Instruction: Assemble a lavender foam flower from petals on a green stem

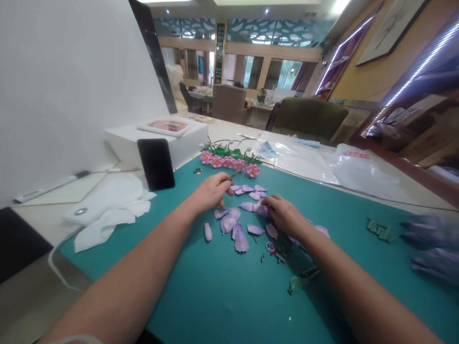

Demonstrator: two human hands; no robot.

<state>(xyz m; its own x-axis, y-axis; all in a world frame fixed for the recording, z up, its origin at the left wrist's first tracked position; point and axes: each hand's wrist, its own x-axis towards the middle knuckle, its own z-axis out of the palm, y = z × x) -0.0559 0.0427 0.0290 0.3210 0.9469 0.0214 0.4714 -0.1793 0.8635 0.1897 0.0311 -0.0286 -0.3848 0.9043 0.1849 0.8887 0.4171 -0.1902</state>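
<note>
My left hand (214, 190) is closed, its thumb and fingers pinching a thin green stem (234, 175) that points up and to the right. My right hand (285, 213) reaches down over the loose lilac pieces, its bent fingertips on a lilac petal (263, 210). Between and below the hands lie several lilac petals, among them a large scalloped petal (241, 242). Apart from them, a narrow lilac bud-shaped piece (208, 232) lies below my left hand. Beyond my hands is a row of pink flowers (228, 163) with green leaves and stems.
A black phone (156, 165) leans against a white box (125, 136). White tissues (107, 220) lie at left. Small dark green parts (281, 255) sit below my right forearm on the green mat (218, 296). Bagged lilac parts (433, 243) lie far right, near a clear plastic bag (355, 167).
</note>
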